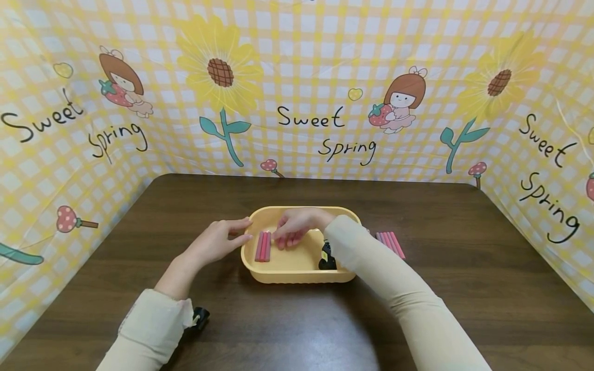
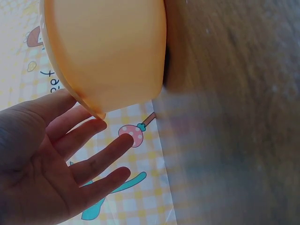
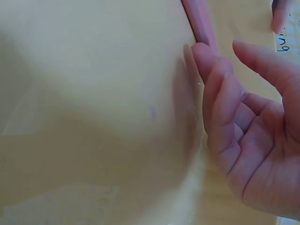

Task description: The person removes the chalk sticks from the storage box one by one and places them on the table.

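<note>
Yellow tray (image 1: 301,277) is sitting beneath the right hand (image 1: 297,225), pink sticks (image 1: 263,247) lying between both hands.
Left hand (image 1: 215,242), loosely spread, is touching the rim (image 1: 292,272); right fingers are curving loosely, seemingly pinching nothing. Steadying the rim should help straighten sticks. Cloth (image 1: 185,134) beyond both is reading "Sweet Spring".

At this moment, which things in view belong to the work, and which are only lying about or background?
Seemingly in the work:
yellow tray, left hand at its rim
pink sticks in the tray, right hand beside them
more sticks right of the tray

Seemingly background:
table
printed cloth
black devices
</note>
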The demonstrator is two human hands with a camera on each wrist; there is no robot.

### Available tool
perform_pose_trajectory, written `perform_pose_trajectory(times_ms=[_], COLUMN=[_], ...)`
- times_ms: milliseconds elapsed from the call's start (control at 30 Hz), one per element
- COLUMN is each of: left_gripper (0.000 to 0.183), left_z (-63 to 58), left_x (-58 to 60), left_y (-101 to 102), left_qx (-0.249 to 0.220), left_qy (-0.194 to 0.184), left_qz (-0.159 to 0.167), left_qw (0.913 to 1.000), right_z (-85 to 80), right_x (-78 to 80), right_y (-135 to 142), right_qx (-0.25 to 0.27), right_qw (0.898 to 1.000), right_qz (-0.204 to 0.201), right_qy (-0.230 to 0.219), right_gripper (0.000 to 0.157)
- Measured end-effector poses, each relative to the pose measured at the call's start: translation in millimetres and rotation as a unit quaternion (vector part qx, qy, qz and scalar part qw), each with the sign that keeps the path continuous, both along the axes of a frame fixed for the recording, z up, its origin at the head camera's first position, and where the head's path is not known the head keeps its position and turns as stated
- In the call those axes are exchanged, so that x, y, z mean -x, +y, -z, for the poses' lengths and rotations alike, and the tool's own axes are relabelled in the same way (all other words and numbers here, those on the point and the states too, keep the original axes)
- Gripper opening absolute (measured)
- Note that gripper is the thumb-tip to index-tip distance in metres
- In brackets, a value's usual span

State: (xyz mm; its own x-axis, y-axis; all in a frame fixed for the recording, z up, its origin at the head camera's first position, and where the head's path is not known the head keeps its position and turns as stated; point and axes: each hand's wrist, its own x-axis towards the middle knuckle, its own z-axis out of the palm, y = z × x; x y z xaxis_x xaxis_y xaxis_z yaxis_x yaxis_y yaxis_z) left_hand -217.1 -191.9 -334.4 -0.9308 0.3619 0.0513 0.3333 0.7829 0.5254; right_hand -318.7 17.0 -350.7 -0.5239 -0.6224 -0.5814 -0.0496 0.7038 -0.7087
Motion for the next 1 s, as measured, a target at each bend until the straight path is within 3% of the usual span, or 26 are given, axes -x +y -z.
perform_pose_trajectory(times_ms=[400, 667, 1000], left_gripper=[0.045, 0.045, 0.045], left_z=[0.3, 1.1, 0.7], left_x=[0.0, 0.0, -0.7], left_y=[0.6, 0.0, -0.5], left_qx=[-0.001, -0.002, -0.004], left_qy=[-0.008, -0.006, -0.004], left_qz=[-0.002, 0.001, 0.000], left_qw=[1.0000, 1.0000, 1.0000], right_z=[6.4, 3.8, 3.1], right_x=[-2.6, -5.6, -9.5], right_y=[-6.3, -11.3, -17.5], right_qx=[-0.011, -0.020, -0.022], right_qw=[1.000, 1.000, 0.999], right_qz=[0.014, 0.003, 0.016], right_qy=[0.004, 0.015, 0.027], right_gripper=[0.028, 0.033, 0.035])
